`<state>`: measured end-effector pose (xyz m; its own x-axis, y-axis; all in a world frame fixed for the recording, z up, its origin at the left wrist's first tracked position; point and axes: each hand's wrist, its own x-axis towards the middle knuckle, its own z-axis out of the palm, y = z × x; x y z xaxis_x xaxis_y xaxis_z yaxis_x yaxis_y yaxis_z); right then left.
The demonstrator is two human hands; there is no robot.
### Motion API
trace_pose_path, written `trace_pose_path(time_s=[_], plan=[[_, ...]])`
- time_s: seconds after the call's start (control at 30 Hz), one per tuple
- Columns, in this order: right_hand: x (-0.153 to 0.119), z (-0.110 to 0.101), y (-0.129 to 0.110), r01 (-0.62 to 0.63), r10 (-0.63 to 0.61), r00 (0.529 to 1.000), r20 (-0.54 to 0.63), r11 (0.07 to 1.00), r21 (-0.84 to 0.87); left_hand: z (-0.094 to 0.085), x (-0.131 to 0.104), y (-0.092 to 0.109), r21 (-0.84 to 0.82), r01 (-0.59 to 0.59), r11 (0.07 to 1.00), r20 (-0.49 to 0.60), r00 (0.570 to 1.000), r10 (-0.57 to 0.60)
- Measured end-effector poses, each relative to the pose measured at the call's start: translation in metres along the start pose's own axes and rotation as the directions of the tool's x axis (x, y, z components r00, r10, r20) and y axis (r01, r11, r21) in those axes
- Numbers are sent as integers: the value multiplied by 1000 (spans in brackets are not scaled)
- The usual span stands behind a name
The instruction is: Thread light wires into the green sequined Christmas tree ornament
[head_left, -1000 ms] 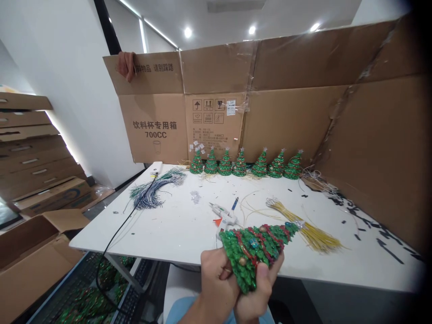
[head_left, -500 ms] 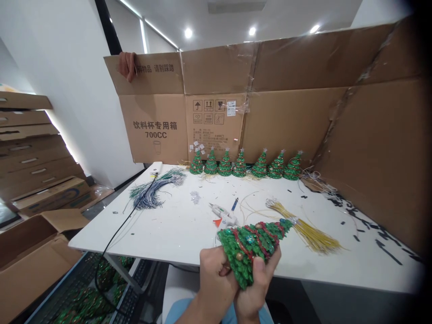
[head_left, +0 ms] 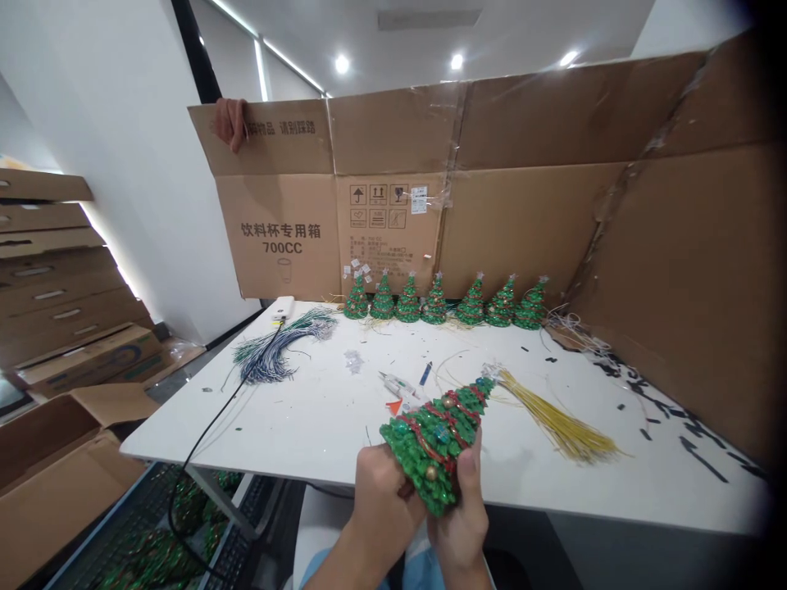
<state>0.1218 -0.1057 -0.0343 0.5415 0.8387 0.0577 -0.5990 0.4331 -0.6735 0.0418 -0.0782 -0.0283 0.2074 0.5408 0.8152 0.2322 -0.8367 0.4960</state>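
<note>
Currently, a green Christmas tree (head_left: 438, 442) is held above the near edge of the white table (head_left: 288, 430), at the lower centre of the frame. The tree is tilted, with its tip pointed toward the upper right and its base toward the lower left. The near side of the tree is pressed by the thumb of the right hand (head_left: 462, 512); the other fingers are mostly hidden behind it. The left hand (head_left: 382, 487) is placed at the base with its fingers curled; whether anything is pinched by them cannot be told.

Beyond the tree, a glue gun (head_left: 399, 385) is partly covered, and a blue pen (head_left: 426, 374) is laid just beside it. A bundle of yellow wires (head_left: 559, 422) is placed right of centre, and dark wires (head_left: 270, 354) are spread left of centre. Seven smaller-looking trees (head_left: 434, 305) are lined up mid-frame, before a cardboard screen (head_left: 516, 205).
</note>
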Motion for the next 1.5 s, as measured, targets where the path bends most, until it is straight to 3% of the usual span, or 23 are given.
trace_pose_path(time_s=[0.33,0.47,0.83,1.5], plan=[[-2,8,-3,40,-40,999,-21,999,-2,1,-4,1,34,-11,999,60,998,9],[-4,8,-5,51,-51,999,-9,999,-8,0,-3,3,24,-13,1000,36,999,12],[-2,4,1,76,-75,996,-43,997,10,-1,-2,5,37,81,996,96,992,-85],[0,5,0,61,-61,998,-36,998,6,1,0,5,35,77,996,86,993,-80]])
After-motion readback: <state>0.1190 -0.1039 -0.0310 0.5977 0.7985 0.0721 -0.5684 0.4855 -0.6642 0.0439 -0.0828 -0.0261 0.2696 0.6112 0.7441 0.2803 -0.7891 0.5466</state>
